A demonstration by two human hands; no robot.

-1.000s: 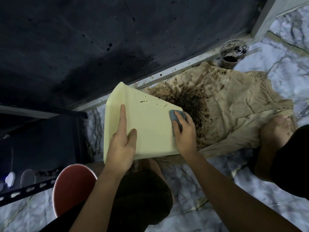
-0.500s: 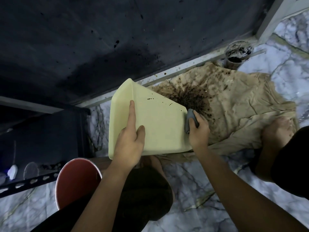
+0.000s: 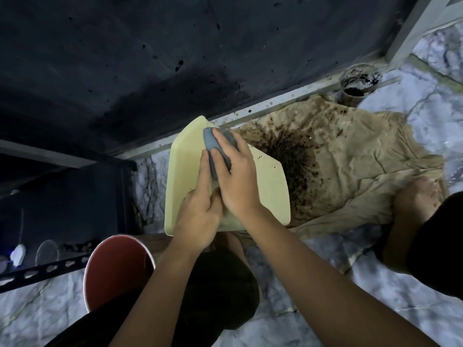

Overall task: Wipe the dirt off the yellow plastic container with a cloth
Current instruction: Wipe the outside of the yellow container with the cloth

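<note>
Head view: smooth yellow container (image 3: 265, 186), crumpled cloth (image 3: 216, 146)

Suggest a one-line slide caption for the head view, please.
Right hand presses a grey cloth onto the tilted yellow container, steadied by the left hand.

The floor (image 3: 438, 101) is pale marble with grey veins. A crumpled beige cloth sheet (image 3: 363, 161) lies on it beside the pale metal track (image 3: 275, 101) at the floor's far edge, with a dark stain of dirt on its left part. A small round cup with black dirt inside (image 3: 359, 80) stands at the sheet's far corner, touching the track. A red round plastic stool (image 3: 117, 266) stands on the floor at the near left. A bare foot (image 3: 418, 199) rests on the sheet's near right edge.
</note>
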